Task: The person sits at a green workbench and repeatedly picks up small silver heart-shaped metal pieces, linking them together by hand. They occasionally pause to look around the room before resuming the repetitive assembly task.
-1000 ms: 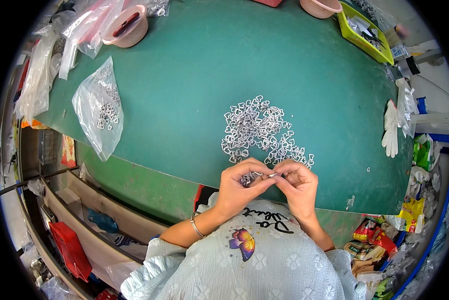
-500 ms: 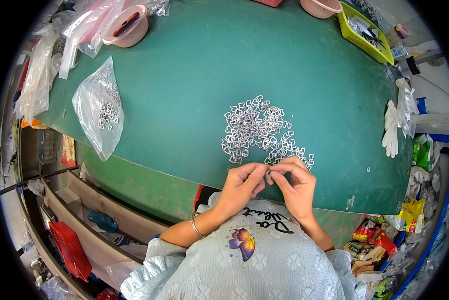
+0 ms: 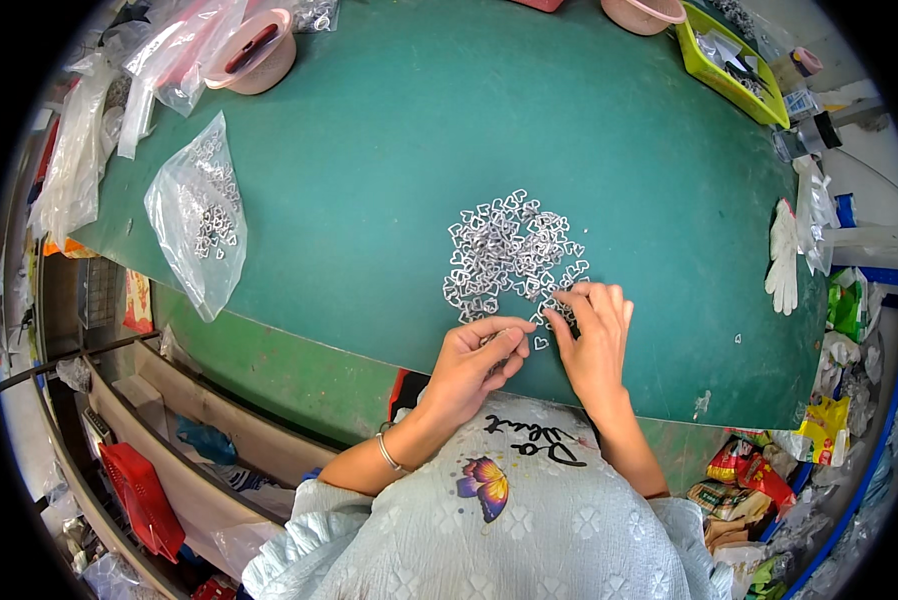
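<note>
Big green table (image 3: 369, 160) takes up most of this workspace, with brown shelving (image 3: 259, 402) below it on the left, all bent out of shape by the fisheye. Near that end lies a clear plastic bag (image 3: 180, 268) with more little metal hearts inside, probably parked there to keep them apart from the loose ones; the wrinkles make its contents hard to sort out. Behind it a pink basin (image 3: 275, 70) has something dark and red in it, no clue what. The left hand (image 3: 474, 372) is folded closed with the thumb lying over the index finger, seemingly cupped round some grey bits, but the knuckles hide how many. Just past it sits the pile of heart-shaped metal pieces (image 3: 504, 245), close to the table's near edge, I'd guess so both hands get to it without stretching. One lone heart (image 3: 540, 343) lies just off the pile, between the hands. The right hand (image 3: 594, 335) dips into the pile's near right side, thumb and index fingertips close together, and honestly I can't tell if a piece is pinched there; its fingers cover part of the heap too. Further right, the yellow-green tray (image 3: 707, 72) holds jumbled stuff too small to read, a white glove (image 3: 783, 260) lies by the table edge, and the crumpled packets (image 3: 824, 430) run off into the dark rim.
</note>
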`<state>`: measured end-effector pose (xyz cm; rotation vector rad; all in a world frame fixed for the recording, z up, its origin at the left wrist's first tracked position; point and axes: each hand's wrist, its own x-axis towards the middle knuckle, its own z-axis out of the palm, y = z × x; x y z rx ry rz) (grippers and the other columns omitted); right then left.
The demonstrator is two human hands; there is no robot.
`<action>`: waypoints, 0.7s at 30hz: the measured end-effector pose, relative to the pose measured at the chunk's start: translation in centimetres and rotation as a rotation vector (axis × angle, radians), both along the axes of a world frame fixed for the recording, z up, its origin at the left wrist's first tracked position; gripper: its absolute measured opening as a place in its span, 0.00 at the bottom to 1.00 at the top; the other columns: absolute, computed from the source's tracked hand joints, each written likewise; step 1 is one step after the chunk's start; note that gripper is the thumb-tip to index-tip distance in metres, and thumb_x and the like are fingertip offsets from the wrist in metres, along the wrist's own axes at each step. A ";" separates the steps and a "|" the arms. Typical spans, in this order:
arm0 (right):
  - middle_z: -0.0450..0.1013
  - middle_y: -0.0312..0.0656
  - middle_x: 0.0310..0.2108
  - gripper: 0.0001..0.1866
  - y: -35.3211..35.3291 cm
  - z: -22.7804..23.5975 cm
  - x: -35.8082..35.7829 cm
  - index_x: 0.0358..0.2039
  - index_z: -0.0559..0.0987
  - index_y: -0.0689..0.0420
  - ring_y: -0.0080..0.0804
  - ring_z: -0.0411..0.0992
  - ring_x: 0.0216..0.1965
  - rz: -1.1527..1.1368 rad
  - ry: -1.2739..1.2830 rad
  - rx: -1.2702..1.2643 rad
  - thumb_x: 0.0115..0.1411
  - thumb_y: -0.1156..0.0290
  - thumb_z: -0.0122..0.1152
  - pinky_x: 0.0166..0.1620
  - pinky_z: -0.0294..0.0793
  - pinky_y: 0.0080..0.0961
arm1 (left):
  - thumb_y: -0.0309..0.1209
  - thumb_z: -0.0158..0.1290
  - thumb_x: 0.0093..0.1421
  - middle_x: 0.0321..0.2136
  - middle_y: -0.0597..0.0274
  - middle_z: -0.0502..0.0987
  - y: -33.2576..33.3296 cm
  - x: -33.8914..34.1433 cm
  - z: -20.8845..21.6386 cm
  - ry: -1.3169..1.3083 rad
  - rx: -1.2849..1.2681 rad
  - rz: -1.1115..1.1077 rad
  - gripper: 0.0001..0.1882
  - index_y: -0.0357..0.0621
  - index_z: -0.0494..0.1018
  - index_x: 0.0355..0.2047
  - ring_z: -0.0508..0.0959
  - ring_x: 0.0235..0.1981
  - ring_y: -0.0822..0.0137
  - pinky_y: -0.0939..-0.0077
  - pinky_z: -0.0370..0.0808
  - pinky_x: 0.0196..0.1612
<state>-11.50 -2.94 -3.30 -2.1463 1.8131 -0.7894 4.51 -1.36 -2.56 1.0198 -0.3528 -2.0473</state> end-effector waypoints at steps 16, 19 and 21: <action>0.71 0.36 0.27 0.03 1.9 0.7 0.0 0.27 0.75 0.62 0.24 0.64 0.30 0.011 -0.891 0.389 0.53 0.77 0.57 0.34 0.62 0.18 | 0.25 0.53 0.55 0.16 0.76 0.64 -0.1 -0.7 0.4 -0.249 -0.143 -0.055 0.09 0.37 0.73 0.37 0.57 0.15 0.85 0.88 0.50 0.16; 0.71 0.36 0.27 0.02 1.9 0.9 0.1 0.27 0.75 0.62 0.24 0.64 0.30 0.025 -0.906 0.373 0.53 0.77 0.57 0.34 0.62 0.18 | 0.27 0.55 0.54 0.15 0.79 0.66 0.0 -0.6 0.3 -0.235 -0.147 -0.028 0.08 0.40 0.75 0.35 0.58 0.15 0.88 0.91 0.52 0.16; 0.71 0.37 0.27 0.02 1.9 1.0 0.1 0.27 0.75 0.62 0.25 0.64 0.30 0.031 -0.915 0.366 0.52 0.77 0.58 0.35 0.62 0.19 | 0.28 0.53 0.56 0.17 0.76 0.67 0.2 -0.4 -0.1 -0.185 -0.151 -0.035 0.08 0.39 0.74 0.35 0.58 0.16 0.87 0.91 0.51 0.16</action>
